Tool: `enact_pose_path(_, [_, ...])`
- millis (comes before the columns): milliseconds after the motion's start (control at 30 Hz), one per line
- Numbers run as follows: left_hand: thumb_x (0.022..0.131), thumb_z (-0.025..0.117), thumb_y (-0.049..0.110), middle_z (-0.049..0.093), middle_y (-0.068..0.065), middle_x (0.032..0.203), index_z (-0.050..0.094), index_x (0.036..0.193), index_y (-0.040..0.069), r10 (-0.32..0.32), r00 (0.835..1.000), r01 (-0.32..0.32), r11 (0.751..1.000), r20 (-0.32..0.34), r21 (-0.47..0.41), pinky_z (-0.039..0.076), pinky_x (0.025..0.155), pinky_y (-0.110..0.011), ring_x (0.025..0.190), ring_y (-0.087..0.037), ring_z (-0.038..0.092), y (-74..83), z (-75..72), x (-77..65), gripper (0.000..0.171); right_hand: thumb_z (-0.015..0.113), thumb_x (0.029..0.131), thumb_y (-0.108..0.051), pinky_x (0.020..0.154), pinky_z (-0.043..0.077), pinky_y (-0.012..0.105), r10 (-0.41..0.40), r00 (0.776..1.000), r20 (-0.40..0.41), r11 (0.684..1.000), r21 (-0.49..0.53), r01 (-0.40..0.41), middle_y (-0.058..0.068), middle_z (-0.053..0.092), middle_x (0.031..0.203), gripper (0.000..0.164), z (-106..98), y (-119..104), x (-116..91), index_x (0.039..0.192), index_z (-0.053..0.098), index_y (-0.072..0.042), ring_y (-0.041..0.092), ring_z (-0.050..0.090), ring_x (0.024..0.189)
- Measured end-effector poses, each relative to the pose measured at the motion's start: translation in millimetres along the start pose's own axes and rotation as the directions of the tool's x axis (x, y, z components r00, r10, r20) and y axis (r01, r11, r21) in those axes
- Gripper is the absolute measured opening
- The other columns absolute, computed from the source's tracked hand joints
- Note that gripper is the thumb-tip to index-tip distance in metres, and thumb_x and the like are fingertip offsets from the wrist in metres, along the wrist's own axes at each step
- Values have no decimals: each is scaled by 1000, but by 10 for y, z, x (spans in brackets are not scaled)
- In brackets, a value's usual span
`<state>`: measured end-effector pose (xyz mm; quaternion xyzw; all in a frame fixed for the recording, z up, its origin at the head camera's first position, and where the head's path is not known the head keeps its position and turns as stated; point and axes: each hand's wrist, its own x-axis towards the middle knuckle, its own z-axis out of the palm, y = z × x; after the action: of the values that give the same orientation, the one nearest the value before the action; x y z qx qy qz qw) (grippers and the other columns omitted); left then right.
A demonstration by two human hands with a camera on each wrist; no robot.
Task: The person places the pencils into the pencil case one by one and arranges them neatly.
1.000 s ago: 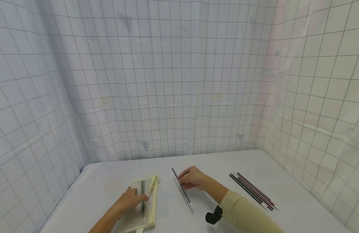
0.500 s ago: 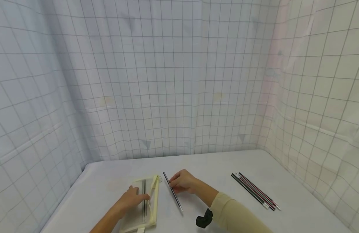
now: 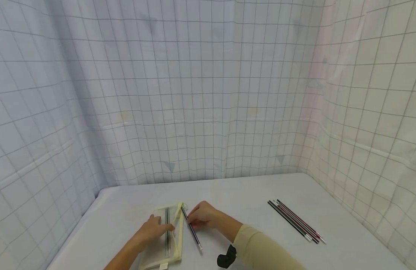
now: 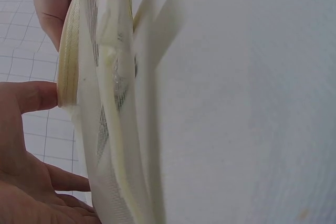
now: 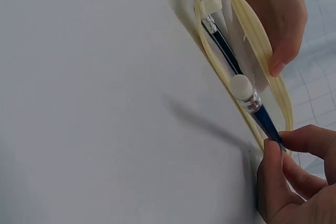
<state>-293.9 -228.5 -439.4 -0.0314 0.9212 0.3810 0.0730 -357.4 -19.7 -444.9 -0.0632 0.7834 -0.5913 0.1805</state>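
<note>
White-capped and dark-bodied, a slim pencil pinched by the right hand closes the gap to the yellow-trimmed translucent mesh pouch; we now see it at the open zip edge, entry unclear. The left hand, spread wide, touches that edge.

I saw the person's left hand resting on the pouch, its thumb stretched straight to touch the edge; the left forearm lay to the pouch's near left. Just right of the pouch, the right hand pointed toward it, thumb and fingertips pinching, its forearm farther right.
</note>
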Motion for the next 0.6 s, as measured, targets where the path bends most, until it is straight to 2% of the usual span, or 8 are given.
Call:
enact_pose_path(200, [85,72,43,13,-51,153,37,142,-25,14,1000,-14,1000,-9,14,25,111,-73,139,-67,21,-2,-23,9,95,78,82,11,48,53,20,6,1000,-17,1000,9,-5,6,67,69,14,197,-86,89,82,69,-1,10,59,53])
enact_pose_path(367, [86,71,44,10,-51,154,34,144,-25,13,1000,-13,1000,-2,-10,24,110,-74,140,-67,19,-4,-57,10,97,78,83,10,47,52,19,-4,1000,-25,1000,24,5,5,66,67,15,359,-145,198,79,70,-1,10,58,51])
enact_pose_path(600, [85,71,45,9,-50,154,33,145,-24,19,1000,-18,1000,6,-11,26,110,-74,140,-66,18,-28,-79,32,99,80,79,12,48,56,24,-30,994,-102,999,-21,28,6,67,64,20,513,-206,195,72,68,-3,11,60,47])
